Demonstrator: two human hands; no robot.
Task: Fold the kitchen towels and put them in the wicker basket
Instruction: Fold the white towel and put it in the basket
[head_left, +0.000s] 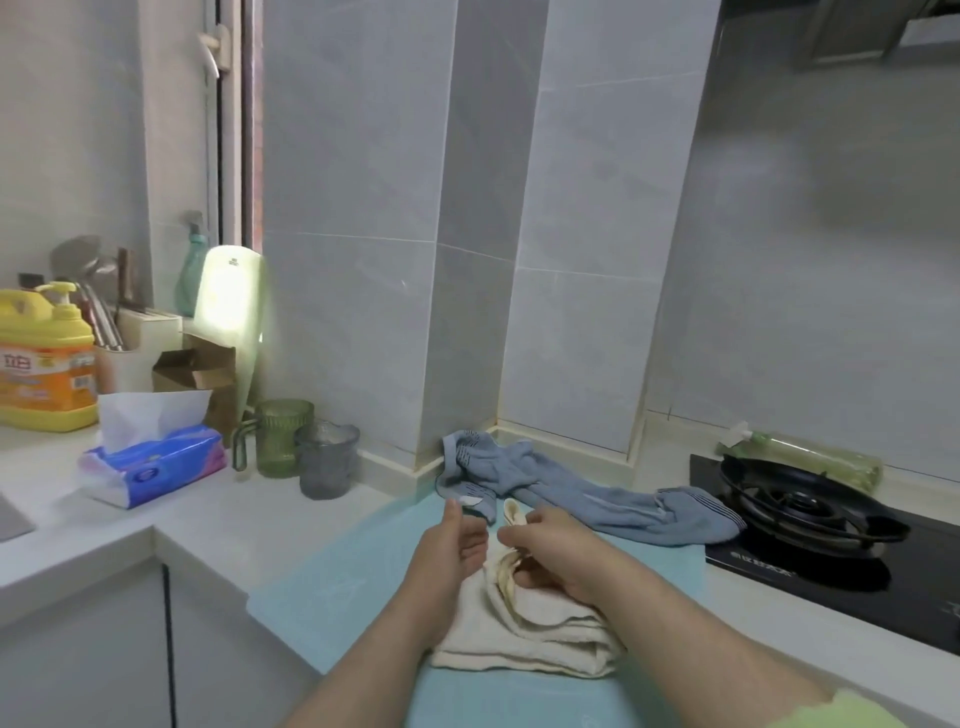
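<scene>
Head-camera view of a kitchen counter. Low in the view, at 6 o'clock, a cream towel (540, 629) lies partly folded on a pale blue mat (332, 587). The right hand (556, 551) curls its fingers round the towel's upper fold, lifting a corner. The left hand (452, 545) is just beside that fold, thumb raised and fingers half curled; whether it grips the cloth cannot be told. At 1 o'clock from the cream towel, a blue towel (582, 499) lies crumpled against the wall. A black gas hob (810, 514) sits at 3 o'clock, a tissue pack (156, 462) at 9 o'clock.
</scene>
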